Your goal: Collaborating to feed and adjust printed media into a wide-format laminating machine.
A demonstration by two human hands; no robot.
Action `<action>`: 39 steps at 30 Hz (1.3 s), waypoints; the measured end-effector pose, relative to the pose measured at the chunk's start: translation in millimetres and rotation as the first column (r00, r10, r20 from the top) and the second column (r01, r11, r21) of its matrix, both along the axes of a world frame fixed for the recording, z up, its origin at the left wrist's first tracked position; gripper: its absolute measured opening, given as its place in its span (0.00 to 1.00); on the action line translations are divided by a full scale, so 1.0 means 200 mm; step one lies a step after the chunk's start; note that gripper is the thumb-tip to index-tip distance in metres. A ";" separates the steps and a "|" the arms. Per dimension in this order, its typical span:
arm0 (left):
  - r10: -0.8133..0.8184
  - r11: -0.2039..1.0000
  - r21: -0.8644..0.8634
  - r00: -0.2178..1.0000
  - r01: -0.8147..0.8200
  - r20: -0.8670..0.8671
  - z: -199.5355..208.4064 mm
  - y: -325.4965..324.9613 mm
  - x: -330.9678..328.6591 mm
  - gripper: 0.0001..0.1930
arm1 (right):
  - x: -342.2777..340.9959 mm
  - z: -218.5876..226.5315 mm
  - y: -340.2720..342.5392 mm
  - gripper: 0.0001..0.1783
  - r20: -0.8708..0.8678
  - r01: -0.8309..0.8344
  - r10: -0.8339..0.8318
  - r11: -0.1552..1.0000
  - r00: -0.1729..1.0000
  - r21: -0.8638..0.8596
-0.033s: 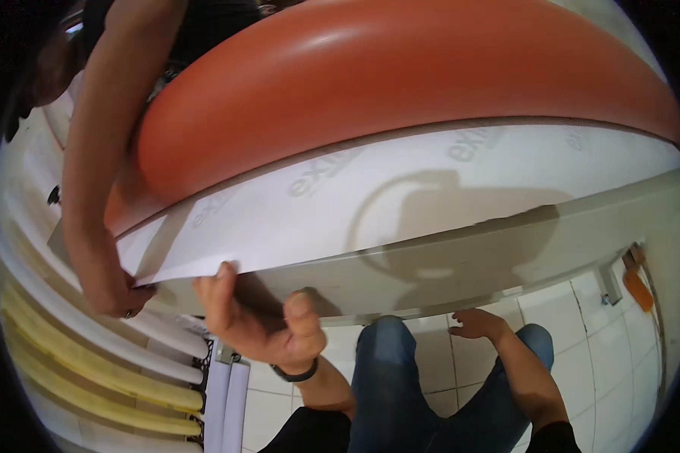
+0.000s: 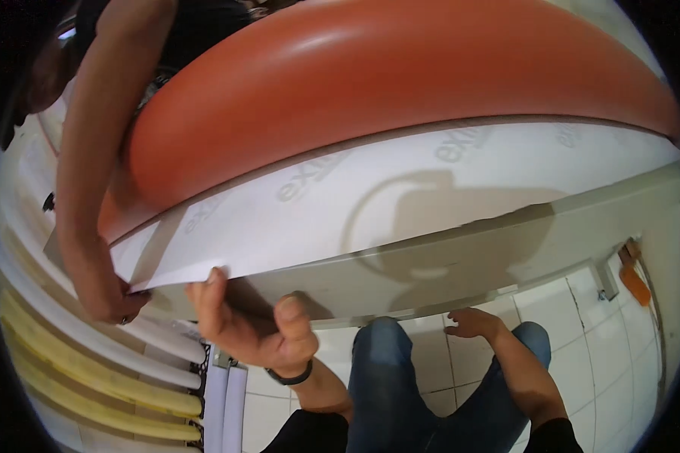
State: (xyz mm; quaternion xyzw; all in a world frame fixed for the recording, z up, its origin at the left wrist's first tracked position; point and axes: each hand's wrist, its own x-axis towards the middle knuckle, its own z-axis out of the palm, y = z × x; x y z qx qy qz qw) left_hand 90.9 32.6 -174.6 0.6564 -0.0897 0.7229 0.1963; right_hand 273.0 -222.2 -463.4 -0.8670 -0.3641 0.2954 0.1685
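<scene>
A long white sheet [image 2: 400,196] with faint grey print stretches across the middle, below a large orange-red roll [image 2: 400,68]. At the sheet's near edge, on the left, is my left hand [image 2: 242,328]. One fingertip touches that edge, while the thumb stands apart from the fingers. My right hand [image 2: 476,323] hangs above the floor beside my right knee, with its fingers loosely apart and nothing in them. A co-worker's hand [image 2: 112,298] grips the left corner of the sheet, and that arm crosses in front of the roll's left end.
A pale grey ledge [image 2: 431,268] runs below the sheet. Several white and yellow rolls [image 2: 121,385] lie at the lower left, near two upright pale rolls [image 2: 234,408]. An orange-handled tool [image 2: 635,284] is at the right, above the white tiled floor [image 2: 574,309].
The whole view has shifted slightly, so most things appear a little further left. Both my hands keep their pose, and the co-worker's hand stays at the sheet's corner.
</scene>
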 end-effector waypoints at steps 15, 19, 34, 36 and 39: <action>0.081 0.997 0.009 0.997 -0.080 -0.006 -0.02 -0.02 0.01 0.32 | 0.03 -0.10 -0.04 0.35 0.007 -0.009 0.010 0.999 1.000 -0.040; 0.100 0.995 -0.011 0.995 -0.100 0.003 -0.02 -0.02 0.01 0.35 | 0.02 -0.06 -0.02 0.35 0.002 -0.050 0.050 0.997 0.999 -0.066; 0.101 0.994 -0.031 0.995 -0.102 -0.024 0.00 -0.05 0.00 0.35 | 0.00 -0.04 0.01 0.35 -0.005 -0.028 0.028 0.997 1.000 -0.074; 0.153 0.988 -0.020 0.988 -0.153 -0.009 0.02 -0.04 0.02 0.34 | 0.01 -0.04 0.00 0.35 0.007 -0.041 0.042 0.994 0.999 -0.100; 0.071 0.995 0.068 0.996 -0.074 0.044 0.04 -0.03 0.05 0.29 | 0.02 -0.07 -0.04 0.35 -0.007 -0.041 0.041 0.996 0.999 -0.078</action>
